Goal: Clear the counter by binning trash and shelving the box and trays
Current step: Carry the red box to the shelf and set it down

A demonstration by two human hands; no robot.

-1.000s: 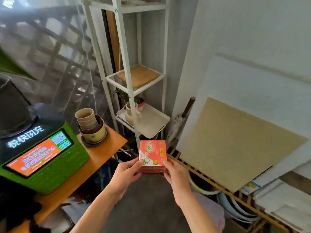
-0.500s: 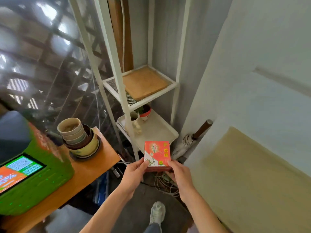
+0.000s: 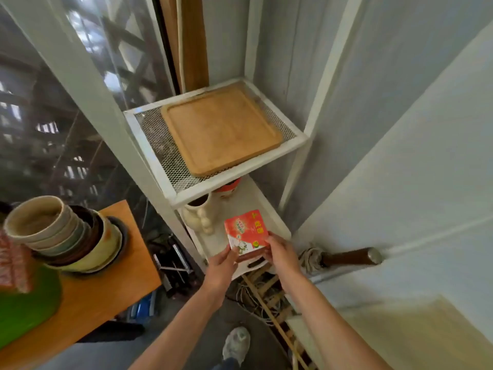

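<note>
Right now both hands grip 1 red-and-white box (image 3: 246, 232) over the front edge of the white tray (image 3: 274, 222) on the lower tier of the white metal shelf unit (image 3: 170, 190). Fingers of the left hand (image 3: 221, 265) are curled shut around the box's lower left corner, and those of the right hand (image 3: 282, 253) are closed on its lower right edge. Whether the box already touches the tray is not clear; it looks held just above it.

On that same tray a cream jug-shaped pot (image 3: 198, 214) stands just beside the box to the left, with a red-rimmed pot (image 3: 229, 185) further back, partly hidden under the mesh tier above that carries a wooden tray (image 3: 221, 129).

Risks, as I judge them: pushing the box inward at this angle could knock the cream pot over, since the gap between them is slim. Letting go too near the tray's front lip could leave the box overhanging, so it tips off toward the tangle of cables (image 3: 253, 295) below. Headroom under the mesh tier is tight, so lifting could catch the box's top edge
</note>
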